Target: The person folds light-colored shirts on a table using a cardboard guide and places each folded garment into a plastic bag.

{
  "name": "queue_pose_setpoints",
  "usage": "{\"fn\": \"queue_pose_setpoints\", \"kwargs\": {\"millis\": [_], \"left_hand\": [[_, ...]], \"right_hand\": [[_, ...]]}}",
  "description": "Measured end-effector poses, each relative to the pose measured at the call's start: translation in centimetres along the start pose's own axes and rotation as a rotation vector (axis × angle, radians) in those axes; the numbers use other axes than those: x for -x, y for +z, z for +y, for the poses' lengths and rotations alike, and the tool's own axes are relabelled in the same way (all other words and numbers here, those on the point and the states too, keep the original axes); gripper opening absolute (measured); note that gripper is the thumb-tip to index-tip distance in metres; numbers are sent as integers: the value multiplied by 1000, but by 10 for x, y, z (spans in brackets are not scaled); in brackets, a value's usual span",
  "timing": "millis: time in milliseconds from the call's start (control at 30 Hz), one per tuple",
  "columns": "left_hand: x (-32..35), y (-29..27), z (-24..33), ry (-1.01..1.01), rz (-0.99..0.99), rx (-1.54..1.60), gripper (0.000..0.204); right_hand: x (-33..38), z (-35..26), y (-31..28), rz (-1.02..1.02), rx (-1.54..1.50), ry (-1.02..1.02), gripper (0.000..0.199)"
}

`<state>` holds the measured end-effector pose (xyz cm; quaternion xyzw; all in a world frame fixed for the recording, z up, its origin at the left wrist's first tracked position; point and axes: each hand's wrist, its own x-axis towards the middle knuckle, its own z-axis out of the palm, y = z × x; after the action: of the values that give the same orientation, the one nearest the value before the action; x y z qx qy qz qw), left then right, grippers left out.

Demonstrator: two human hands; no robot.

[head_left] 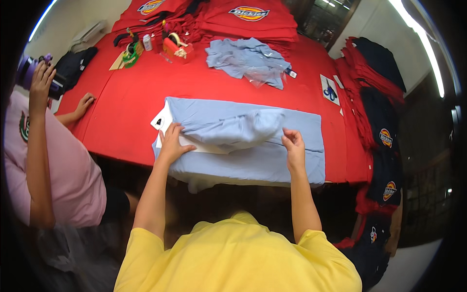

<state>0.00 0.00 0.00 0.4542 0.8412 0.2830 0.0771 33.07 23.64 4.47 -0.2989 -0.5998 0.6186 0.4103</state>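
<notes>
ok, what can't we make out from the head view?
All in the head view:
Blue fabric flap: right end smeared by motion blur.
Right hand: can't tell whether it grips the flap; blur hides the contact.
White sheet: full outline hidden under the flap and left hand.
Person in pink: head cut off by left rim.

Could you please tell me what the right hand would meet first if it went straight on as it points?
The right hand would probably meet the raised blue cloth first; blur leaves the depth unclear.
</notes>
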Motion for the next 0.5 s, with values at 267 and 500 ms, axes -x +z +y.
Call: {"fn": "queue_pose_setpoints", "kwargs": {"millis": [267,500], "left_hand": [[4,8,10,47,106,31,94],[8,4,-6,34,92,5,93]], "right_hand": [[15,36,-10,62,533,-30,19],[50,-19,82,-1116,243,600,30]]}}
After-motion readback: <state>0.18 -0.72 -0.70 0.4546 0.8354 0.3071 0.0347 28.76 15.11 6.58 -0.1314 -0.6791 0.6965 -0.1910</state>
